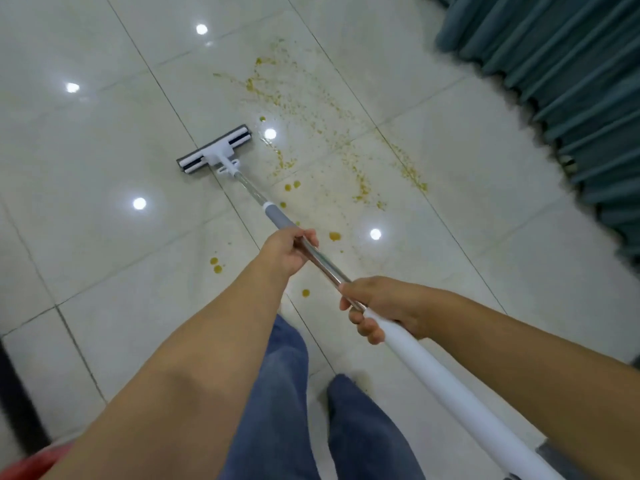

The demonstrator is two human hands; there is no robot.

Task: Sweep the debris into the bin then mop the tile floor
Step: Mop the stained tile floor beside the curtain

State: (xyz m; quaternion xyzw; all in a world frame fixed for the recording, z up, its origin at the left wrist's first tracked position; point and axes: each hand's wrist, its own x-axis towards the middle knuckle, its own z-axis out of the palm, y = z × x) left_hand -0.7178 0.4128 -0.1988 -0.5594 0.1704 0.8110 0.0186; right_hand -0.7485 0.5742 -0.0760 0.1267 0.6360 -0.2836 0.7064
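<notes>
Left hand (289, 252) gripped the mop handle (325, 268) ahead of the right hand (381, 306), which also gripped it, likely for leverage. Mop head (214, 148) lay flat on the tile floor (104, 150), well beyond both hands; yellow spill (346, 150) just right of it, unmopped.

Glossy tile floor (104, 140) bears mop head (215, 148) beside yellow spatter (311, 109).

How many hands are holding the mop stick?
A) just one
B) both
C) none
B: the left hand grips the mop stick on its shiny metal part, and the right hand grips it nearer the person, where the white part begins.
</notes>
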